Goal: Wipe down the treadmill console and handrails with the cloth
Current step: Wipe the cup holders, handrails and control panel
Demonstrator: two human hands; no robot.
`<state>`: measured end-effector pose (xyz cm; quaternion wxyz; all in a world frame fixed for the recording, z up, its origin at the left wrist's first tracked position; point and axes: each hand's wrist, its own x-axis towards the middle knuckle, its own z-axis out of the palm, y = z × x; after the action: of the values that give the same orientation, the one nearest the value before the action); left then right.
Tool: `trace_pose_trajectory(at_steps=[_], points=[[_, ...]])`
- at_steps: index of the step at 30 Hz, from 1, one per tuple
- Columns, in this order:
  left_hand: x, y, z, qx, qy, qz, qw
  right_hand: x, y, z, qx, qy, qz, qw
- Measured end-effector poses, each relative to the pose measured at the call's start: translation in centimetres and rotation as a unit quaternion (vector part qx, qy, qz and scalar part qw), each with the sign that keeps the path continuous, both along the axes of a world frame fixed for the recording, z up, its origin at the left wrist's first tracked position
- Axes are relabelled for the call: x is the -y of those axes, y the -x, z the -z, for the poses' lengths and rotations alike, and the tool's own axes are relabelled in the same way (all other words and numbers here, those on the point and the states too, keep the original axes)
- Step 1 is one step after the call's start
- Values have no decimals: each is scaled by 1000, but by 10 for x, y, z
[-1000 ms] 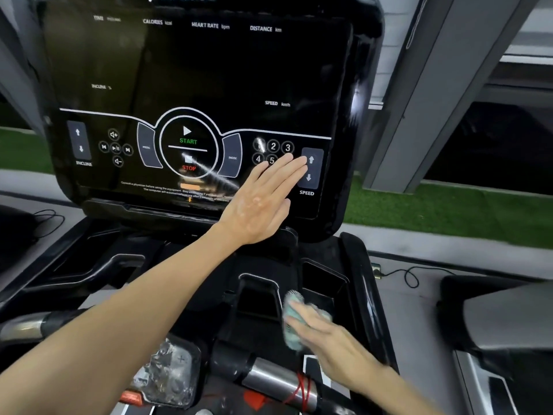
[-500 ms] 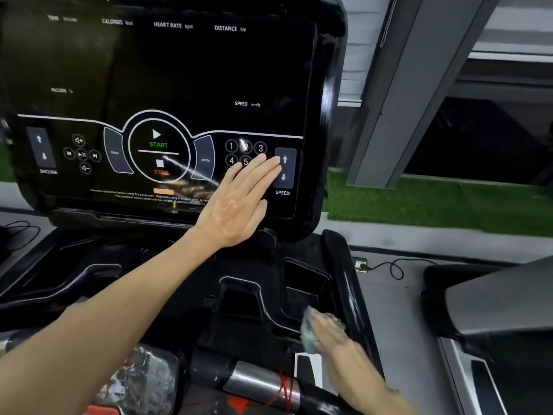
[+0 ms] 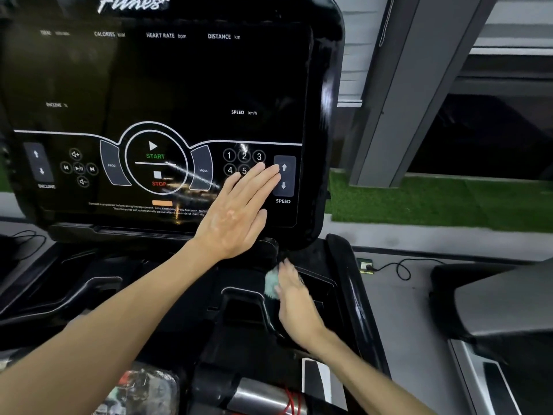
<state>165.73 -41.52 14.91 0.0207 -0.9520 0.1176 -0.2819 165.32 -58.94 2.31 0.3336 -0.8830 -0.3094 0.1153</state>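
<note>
Green turf [image 3: 434,202] at right; left hand [image 3: 236,215] flat, fingers together, on the console [image 3: 179,79] mid-frame; right hand [image 3: 294,301] grips the cloth [image 3: 271,283] at the tray [image 3: 321,284] below.

The left hand [image 3: 236,217] lies on the console [image 3: 179,79], the cloth [image 3: 271,283] below it.

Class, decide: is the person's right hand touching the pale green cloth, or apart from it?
Touching. The head view shows the right hand over the pale green cloth, which bunches out from under its blurred fingers with no gap.
</note>
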Motion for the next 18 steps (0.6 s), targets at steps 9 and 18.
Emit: trace_pose_trajectory(at_steps=[9,18], points=[[0,2,-1,-3,-6,-8,1000,1,-10,-2,66,80,28,994],[0,1,-1,-4,3,-4,1000,-5,-41,-21,108,39,72,991]])
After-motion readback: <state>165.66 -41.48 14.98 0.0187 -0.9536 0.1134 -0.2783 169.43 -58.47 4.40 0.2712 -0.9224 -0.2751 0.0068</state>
